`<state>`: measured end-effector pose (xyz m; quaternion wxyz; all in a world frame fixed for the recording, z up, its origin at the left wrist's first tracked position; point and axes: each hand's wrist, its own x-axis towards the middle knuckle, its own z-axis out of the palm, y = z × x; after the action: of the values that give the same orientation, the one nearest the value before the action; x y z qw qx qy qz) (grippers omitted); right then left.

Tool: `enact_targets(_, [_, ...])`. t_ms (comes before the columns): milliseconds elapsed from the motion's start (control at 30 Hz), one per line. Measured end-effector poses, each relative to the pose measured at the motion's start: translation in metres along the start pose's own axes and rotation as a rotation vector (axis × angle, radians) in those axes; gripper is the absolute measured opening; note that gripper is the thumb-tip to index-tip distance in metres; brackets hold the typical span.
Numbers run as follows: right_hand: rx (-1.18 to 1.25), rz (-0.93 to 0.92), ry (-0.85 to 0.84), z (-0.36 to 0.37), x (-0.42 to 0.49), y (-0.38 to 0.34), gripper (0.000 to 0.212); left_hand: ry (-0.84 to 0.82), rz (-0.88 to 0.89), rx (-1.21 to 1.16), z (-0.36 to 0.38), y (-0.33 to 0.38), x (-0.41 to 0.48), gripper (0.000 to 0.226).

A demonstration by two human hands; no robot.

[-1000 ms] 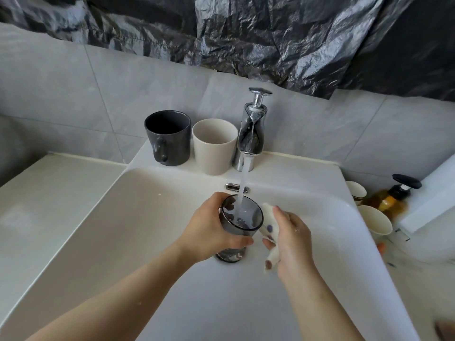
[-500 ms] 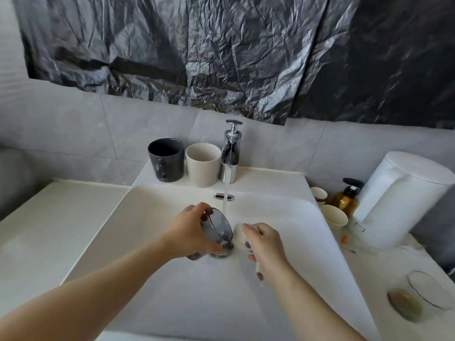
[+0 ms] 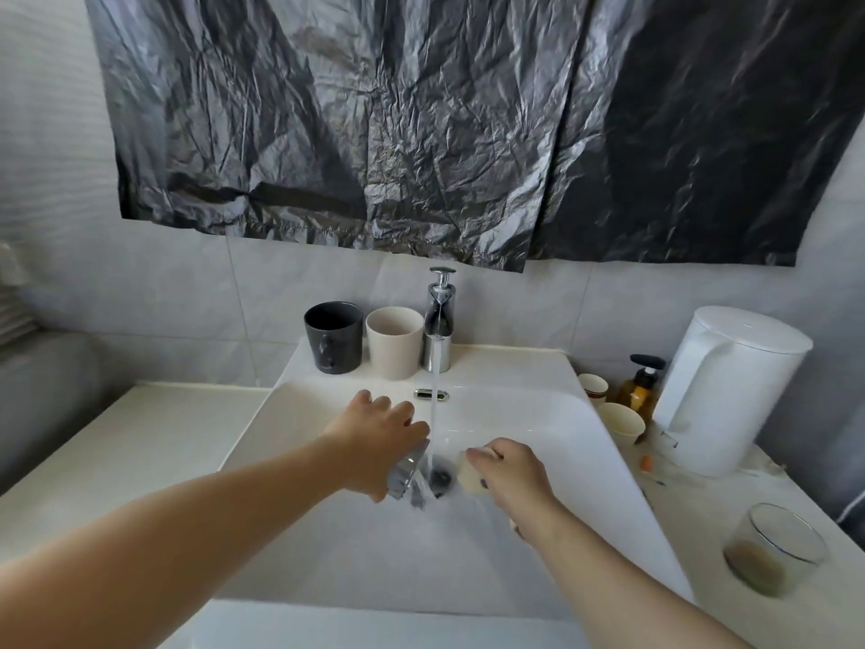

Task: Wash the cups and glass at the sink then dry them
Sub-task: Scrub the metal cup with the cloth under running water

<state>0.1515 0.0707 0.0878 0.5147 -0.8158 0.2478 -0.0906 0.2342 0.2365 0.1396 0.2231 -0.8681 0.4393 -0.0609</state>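
A: The left hand point(image 3: 374, 442) – what has it got?
B: Its fingers curl round the smoky glass point(image 3: 408, 470), tipped over low in the sink point(image 3: 575, 442), just beside the stream from the tap point(image 3: 439, 320).
A: And the right hand point(image 3: 512, 473)?
B: It grips a pale sponge point(image 3: 468, 475) near the drain point(image 3: 440, 480).
A: The cups?
B: A dark mug point(image 3: 333, 337) and a beige cup point(image 3: 394, 341) stand upright, side by side, on the sink's back rim, left of the tap. What they hold I cannot tell.
A: The worktop point(image 3: 702, 517)?
B: Near its right front edge a clear tumbler point(image 3: 772, 550) holds a brownish layer at the bottom; farther back, a pump bottle point(image 3: 637, 391) of amber liquid beside a white kettle point(image 3: 730, 391).
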Motion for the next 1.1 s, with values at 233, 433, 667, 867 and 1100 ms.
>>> enact_targets(233, [0.007,-0.023,0.000,-0.006,0.002,-0.004,0.027,0.031,0.078,0.188,-0.012,-0.003,0.000,0.065])
enact_targets(433, [-0.002,-0.058,0.025,-0.019,0.006,-0.010,0.027,0.067,0.099,0.265,-0.024,-0.006,0.001,0.062])
enact_targets(667, [0.005,-0.059,0.002,-0.027,-0.001,-0.013,0.031,0.092,0.049,0.180,-0.029,0.001,0.002,0.063])
enact_targets(867, [0.034,-0.035,0.011,-0.040,0.004,-0.011,0.026,0.088,-0.118,-0.159,-0.036,0.012,0.007,0.076])
enact_targets(1100, [0.318,0.131,0.062,-0.067,0.015,-0.004,0.022,0.259,-0.371,-1.116,-0.034,0.039,0.039,0.071])
